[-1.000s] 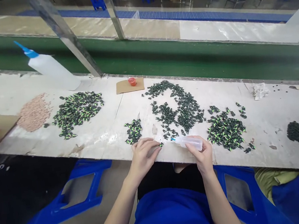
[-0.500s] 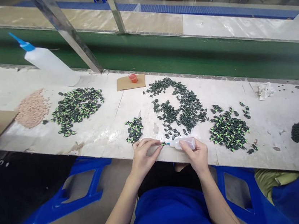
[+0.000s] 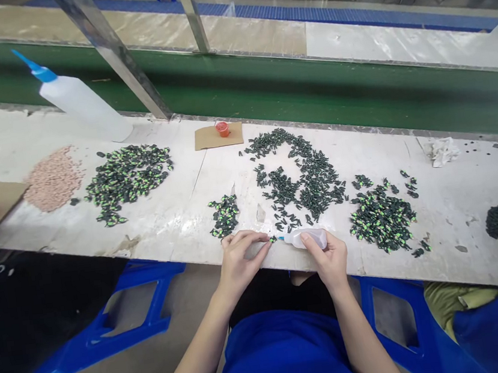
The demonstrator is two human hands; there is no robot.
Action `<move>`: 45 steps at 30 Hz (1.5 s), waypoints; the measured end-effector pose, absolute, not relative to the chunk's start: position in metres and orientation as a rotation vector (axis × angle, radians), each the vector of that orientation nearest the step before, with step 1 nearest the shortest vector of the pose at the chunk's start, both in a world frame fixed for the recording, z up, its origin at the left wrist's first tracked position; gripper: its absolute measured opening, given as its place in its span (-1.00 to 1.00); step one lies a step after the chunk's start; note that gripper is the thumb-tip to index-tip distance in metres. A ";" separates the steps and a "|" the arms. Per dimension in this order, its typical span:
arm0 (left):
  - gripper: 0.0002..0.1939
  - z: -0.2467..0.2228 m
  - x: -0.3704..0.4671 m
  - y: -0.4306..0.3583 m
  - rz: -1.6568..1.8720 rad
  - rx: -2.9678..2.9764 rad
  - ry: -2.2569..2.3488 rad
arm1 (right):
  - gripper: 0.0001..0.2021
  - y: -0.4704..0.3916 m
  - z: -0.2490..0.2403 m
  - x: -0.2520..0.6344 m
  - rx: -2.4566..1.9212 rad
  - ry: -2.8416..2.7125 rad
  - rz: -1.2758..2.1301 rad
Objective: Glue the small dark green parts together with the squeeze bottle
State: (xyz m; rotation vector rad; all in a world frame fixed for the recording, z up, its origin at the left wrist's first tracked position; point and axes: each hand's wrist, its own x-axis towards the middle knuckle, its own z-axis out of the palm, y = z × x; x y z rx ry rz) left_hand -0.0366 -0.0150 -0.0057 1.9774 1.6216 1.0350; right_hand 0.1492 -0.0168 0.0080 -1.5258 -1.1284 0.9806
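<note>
My right hand point(image 3: 331, 258) is closed round a small translucent squeeze bottle point(image 3: 298, 239), held nearly level. Its blue nozzle tip points left and meets, or almost meets, a small dark green piece with bright green marks point(image 3: 273, 239). My left hand point(image 3: 242, 259) pinches that piece between thumb and finger just above the table's front edge. Behind my left hand lies a small heap of dark and bright green pieces point(image 3: 224, 215). Beyond the bottle spreads a pile of plain dark green short rods point(image 3: 315, 187). A larger heap of dark and bright green pieces point(image 3: 382, 218) sits to the right.
A tall white bottle with a blue nozzle point(image 3: 85, 107) stands back left. Nearby are a pink pile point(image 3: 52, 179) and a green-marked heap point(image 3: 127, 177). A red cup point(image 3: 222, 129) sits on cardboard point(image 3: 204, 138). A metal post point(image 3: 120, 63) rises behind. Blue stools point(image 3: 155, 310) flank me.
Almost nothing differs. Both hands keep the same hold, with the bottle tip at the small piece; the whole view has shifted very slightly.
</note>
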 end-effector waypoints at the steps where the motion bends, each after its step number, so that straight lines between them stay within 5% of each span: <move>1: -0.97 -0.006 -0.036 -0.015 1.034 1.976 1.621 | -0.70 -0.017 0.008 0.149 -1.527 -1.129 0.982; 18: -0.97 -0.008 -0.037 -0.015 1.032 1.967 1.636 | -0.74 -0.015 0.009 0.151 -1.479 -1.107 0.947; 36: -0.81 -0.007 -0.041 -0.021 0.964 2.260 1.560 | -0.68 -0.018 -0.005 0.195 -1.683 -1.103 0.328; 41: -0.76 -0.009 -0.042 -0.023 0.926 2.178 1.600 | -0.43 -0.028 0.002 0.184 -1.605 -1.115 0.011; 45: -0.75 -0.014 -0.050 -0.018 0.826 2.155 1.562 | -0.67 -0.036 0.013 0.164 -1.250 -1.322 -0.168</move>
